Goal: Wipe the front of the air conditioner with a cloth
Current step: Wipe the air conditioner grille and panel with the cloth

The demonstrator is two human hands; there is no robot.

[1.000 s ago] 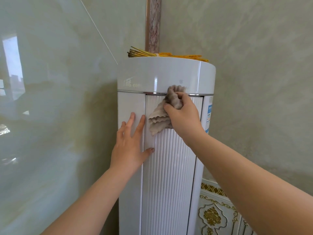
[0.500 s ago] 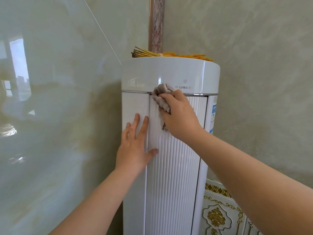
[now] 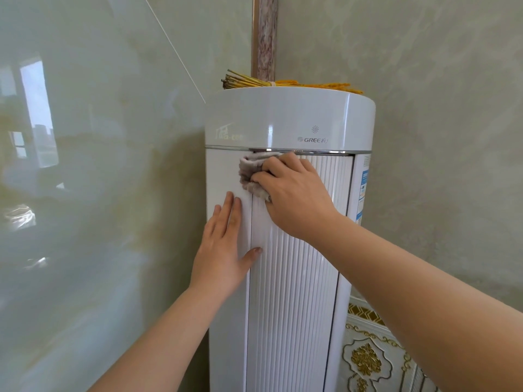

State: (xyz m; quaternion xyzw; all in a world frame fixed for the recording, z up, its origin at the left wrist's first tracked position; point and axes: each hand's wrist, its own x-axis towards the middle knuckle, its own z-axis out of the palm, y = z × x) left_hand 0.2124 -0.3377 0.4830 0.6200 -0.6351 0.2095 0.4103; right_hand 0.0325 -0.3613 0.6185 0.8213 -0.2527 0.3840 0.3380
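A tall white floor-standing air conditioner (image 3: 294,292) stands in the room's corner, with a ribbed front panel and a smooth top band bearing a logo. My right hand (image 3: 294,193) presses a bunched grey-beige cloth (image 3: 250,174) against the top left of the ribbed panel, just under the chrome strip. My left hand (image 3: 223,250) lies flat with fingers together on the smooth left side panel, thumb touching the ribbed panel's edge.
A bundle of yellow stalks (image 3: 283,83) lies on top of the unit. A glossy marble-look wall (image 3: 99,193) is on the left, a textured wall (image 3: 452,165) on the right, with gold-patterned panelling (image 3: 368,360) low at the right.
My right hand has slid the cloth leftward along the top of the ribbed panel, uncovering the logo. The cloth is more bunched up. My left hand has stayed put on the side panel.
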